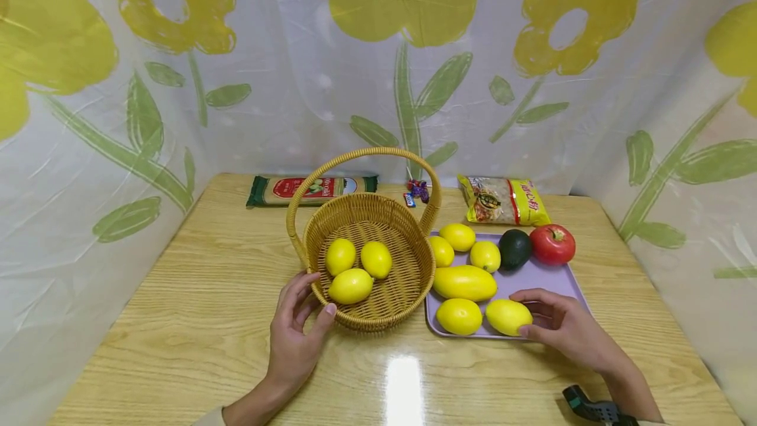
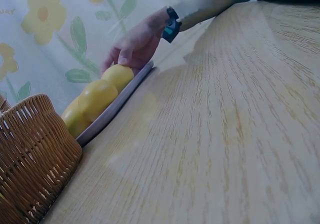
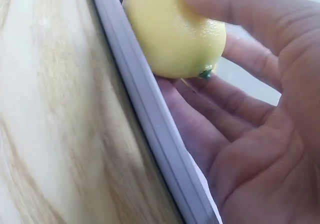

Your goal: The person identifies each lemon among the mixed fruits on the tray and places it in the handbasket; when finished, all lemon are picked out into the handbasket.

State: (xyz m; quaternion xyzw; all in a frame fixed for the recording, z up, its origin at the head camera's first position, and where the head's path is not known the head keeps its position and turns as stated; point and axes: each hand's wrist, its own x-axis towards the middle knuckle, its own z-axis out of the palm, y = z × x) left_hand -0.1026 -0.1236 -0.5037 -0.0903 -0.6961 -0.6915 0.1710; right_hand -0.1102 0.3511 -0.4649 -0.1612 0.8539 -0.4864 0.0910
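Observation:
A round wicker basket (image 1: 402, 311) with a tall arched handle holds three lemons, one of them a lemon (image 1: 351, 286) near its front. My left hand (image 1: 296, 334) grips the basket's front-left rim, fingertips at the side and thumb in front. On the right, my right hand (image 1: 564, 327) holds a lemon (image 1: 508, 317) at the front of a lilac tray (image 1: 547, 284). Seen from the right wrist, the thumb presses that lemon (image 3: 170, 34) from one side, with the fingers curled behind and under it. The left wrist view hides my left hand.
The tray also bears several other lemons, a long yellow fruit (image 1: 465, 283), a dark avocado (image 1: 515, 249) and a red tomato-like fruit (image 1: 552, 244). Behind stand a noodle pack (image 1: 275, 190), small wrapped sweets (image 1: 418, 190) and a yellow-ended bag (image 1: 503, 201). Flowered curtains (image 1: 284, 84) enclose the table.

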